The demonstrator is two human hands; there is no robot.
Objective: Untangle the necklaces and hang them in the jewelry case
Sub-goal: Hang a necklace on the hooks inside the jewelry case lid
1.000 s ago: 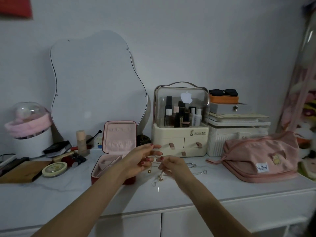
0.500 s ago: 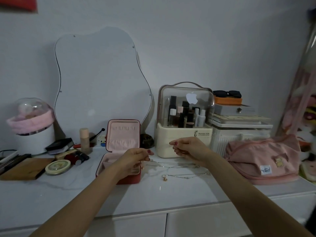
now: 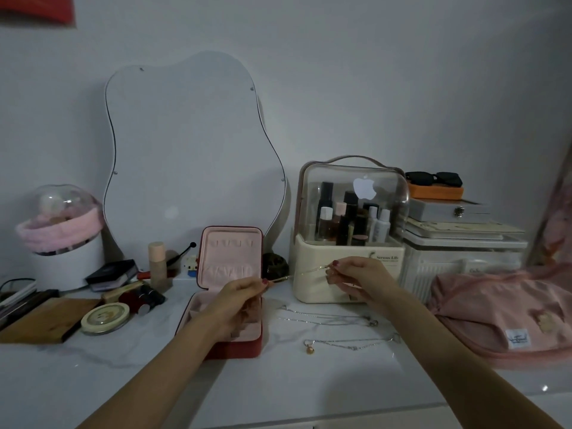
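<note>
A cream cosmetics box [image 3: 348, 267] with a clear domed lid is showing the words "Serious Life" on its front, and a white apple logo sticker [image 3: 365, 187] is sitting on the dome. A small white label [image 3: 518, 339] on the pink pouch [image 3: 501, 314] is carrying writing too blurred to read. The left hand [image 3: 240, 297] and the right hand [image 3: 356, 278] are each pinching one end of a thin gold chain [image 3: 305, 271] between thumb and fingertips, the other fingers loosely curled, so the chain is stretching taut between them in the air, slanting up toward the right. It is hanging just in front of the cosmetics box and beside the raised lid of the open red jewelry case [image 3: 230, 305], whose pink-lined tray is lying under the left hand. Two more necklaces are lying apart on the white tabletop [image 3: 93, 382] below the hands: a silver chain [image 3: 328, 317] nearer the box, and a chain with a gold bead pendant [image 3: 351, 344] closer to the front edge.
</note>
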